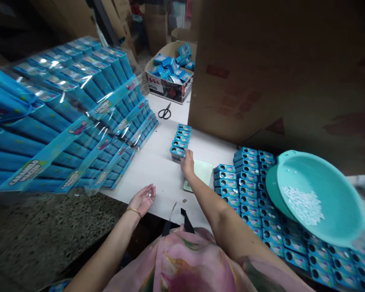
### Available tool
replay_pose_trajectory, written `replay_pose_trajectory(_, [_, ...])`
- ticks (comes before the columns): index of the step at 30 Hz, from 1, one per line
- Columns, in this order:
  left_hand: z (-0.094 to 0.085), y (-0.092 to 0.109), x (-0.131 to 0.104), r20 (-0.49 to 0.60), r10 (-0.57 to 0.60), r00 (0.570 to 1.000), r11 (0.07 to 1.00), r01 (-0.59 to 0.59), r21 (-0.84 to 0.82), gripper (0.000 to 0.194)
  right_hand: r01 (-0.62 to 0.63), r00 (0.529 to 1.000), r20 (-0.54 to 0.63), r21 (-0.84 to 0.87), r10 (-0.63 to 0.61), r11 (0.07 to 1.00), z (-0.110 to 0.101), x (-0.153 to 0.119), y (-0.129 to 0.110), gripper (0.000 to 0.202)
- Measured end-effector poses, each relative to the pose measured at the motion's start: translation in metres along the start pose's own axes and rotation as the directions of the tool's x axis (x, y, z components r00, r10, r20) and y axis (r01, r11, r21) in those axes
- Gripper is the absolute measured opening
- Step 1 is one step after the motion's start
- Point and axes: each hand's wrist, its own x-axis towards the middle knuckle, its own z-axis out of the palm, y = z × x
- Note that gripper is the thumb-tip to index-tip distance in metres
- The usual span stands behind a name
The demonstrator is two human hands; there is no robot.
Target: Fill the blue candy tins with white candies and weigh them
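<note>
Dressed in a pink garment (pixel 197 263) patterned with deeper-pink blooms, green leaves and orange touches. Wears a slim gold-coloured bangle (pixel 135 210) on the left wrist (pixel 132 218).

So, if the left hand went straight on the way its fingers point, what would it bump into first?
Probably the nearest blue printed box of the short row, right by the right hand. The left hand's height above the white tabletop is unclear, so it might pass over.
</note>
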Motion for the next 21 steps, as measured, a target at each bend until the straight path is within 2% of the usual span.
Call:
replay_pose_trajectory(2, [0.004,-0.003,0.004,0.0,-0.031,1.0,0.999,0.031,0.032,0.017,0.112,0.994,0.005,-0.044,-0.112,0.993,-0.034,-0.017,0.0,0.052])
replay_pose_trajectory(4, [0.013,-0.009,0.01,-0.001,-0.072,0.997,0.995,0.072,0.075,0.019,0.202,0.979,-0.007,-0.149,-0.206,0.968,-0.091,-0.043,0.006,0.043])
replay_pose_trajectory(5, [0.02,-0.013,0.013,0.0,-0.094,0.996,0.991,0.093,0.1,0.02,0.207,0.975,-0.037,-0.223,-0.22,0.953,-0.126,-0.058,0.011,0.037])
replay_pose_trajectory(6, [0.027,-0.017,0.016,0.007,-0.12,0.993,0.985,0.118,0.128,0.02,0.163,0.973,-0.109,-0.302,-0.204,0.939,-0.162,-0.075,0.018,0.033])
replay_pose_trajectory(8, [0.043,-0.028,0.021,0.041,-0.176,0.983,0.967,0.165,0.194,0.021,-0.008,0.945,-0.295,-0.446,-0.139,0.895,-0.228,-0.11,0.031,0.03])
replay_pose_trajectory(9, [0.052,-0.034,0.022,0.063,-0.206,0.977,0.955,0.186,0.229,0.021,-0.08,0.928,-0.353,-0.498,-0.118,0.864,-0.252,-0.126,0.038,0.028])
replay_pose_trajectory(10, [0.062,-0.041,0.022,0.083,-0.234,0.969,0.943,0.205,0.263,0.02,-0.122,0.93,-0.356,-0.535,-0.092,0.836,-0.27,-0.14,0.044,0.026])
replay_pose_trajectory(11, [0.071,-0.048,0.021,0.101,-0.26,0.96,0.93,0.221,0.294,0.02,-0.126,0.948,-0.31,-0.57,-0.071,0.812,-0.279,-0.151,0.049,0.024])
replay_pose_trajectory(13, [0.087,-0.061,0.018,0.135,-0.296,0.946,0.911,0.237,0.338,0.018,-0.024,0.997,-0.075,-0.631,-0.03,0.776,-0.274,-0.167,0.056,0.019])
replay_pose_trajectory(15, [0.099,-0.072,0.014,0.173,-0.315,0.933,0.901,0.237,0.363,0.017,0.097,0.985,0.169,-0.675,0.026,0.731,-0.252,-0.18,0.058,0.018])
replay_pose_trajectory(16, [0.102,-0.076,0.012,0.19,-0.319,0.928,0.899,0.233,0.371,0.016,0.129,0.969,0.24,-0.699,0.06,0.704,-0.241,-0.186,0.058,0.022])
replay_pose_trajectory(18, [0.103,-0.08,0.008,0.211,-0.328,0.921,0.895,0.231,0.381,0.015,0.151,0.951,0.291,-0.735,0.106,0.661,-0.224,-0.198,0.059,0.03])
replay_pose_trajectory(21, [0.096,-0.081,0.005,0.189,-0.333,0.924,0.891,0.242,0.383,0.015,0.215,0.943,0.329,-0.725,0.055,0.654,-0.219,-0.215,0.066,0.032])
